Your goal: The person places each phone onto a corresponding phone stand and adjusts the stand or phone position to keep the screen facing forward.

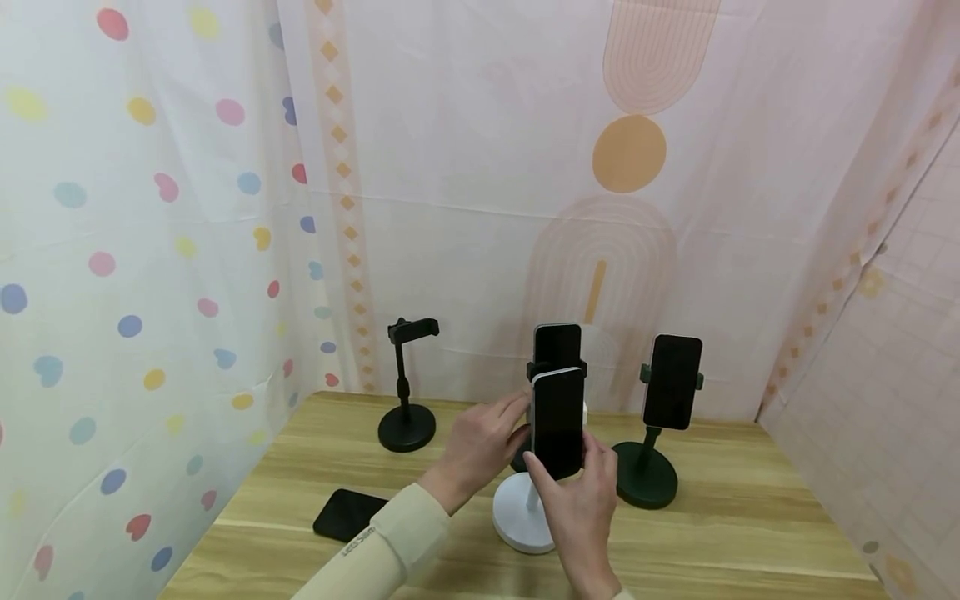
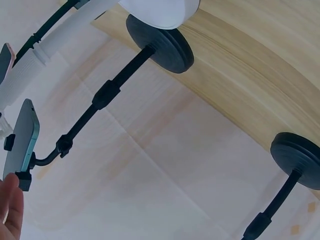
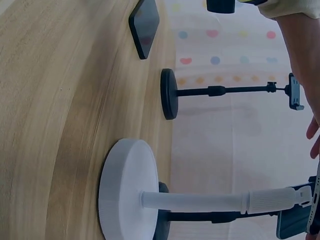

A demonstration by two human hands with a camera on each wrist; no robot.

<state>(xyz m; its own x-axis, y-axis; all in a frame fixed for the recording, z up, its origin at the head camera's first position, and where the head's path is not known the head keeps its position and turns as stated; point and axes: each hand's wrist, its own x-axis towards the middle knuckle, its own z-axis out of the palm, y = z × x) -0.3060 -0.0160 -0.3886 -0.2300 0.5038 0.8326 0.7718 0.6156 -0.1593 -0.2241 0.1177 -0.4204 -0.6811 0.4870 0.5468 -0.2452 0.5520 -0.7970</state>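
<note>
A black-screened phone stands upright at the head of a white phone stand. My right hand holds this phone low down, thumb at its lower left corner and fingers along the right edge. On the phone's left side, my left hand pinches at the white stand's clamp, its fingertips partly hidden behind the phone. The stand's stem and round white base show in the right wrist view. Directly behind, a second phone sits in a black stand.
To the right, a dark green stand carries another phone. A black stand with a bare clamp is at the back left. One phone lies flat on the wooden table, by my left sleeve. Patterned curtains hang around the table.
</note>
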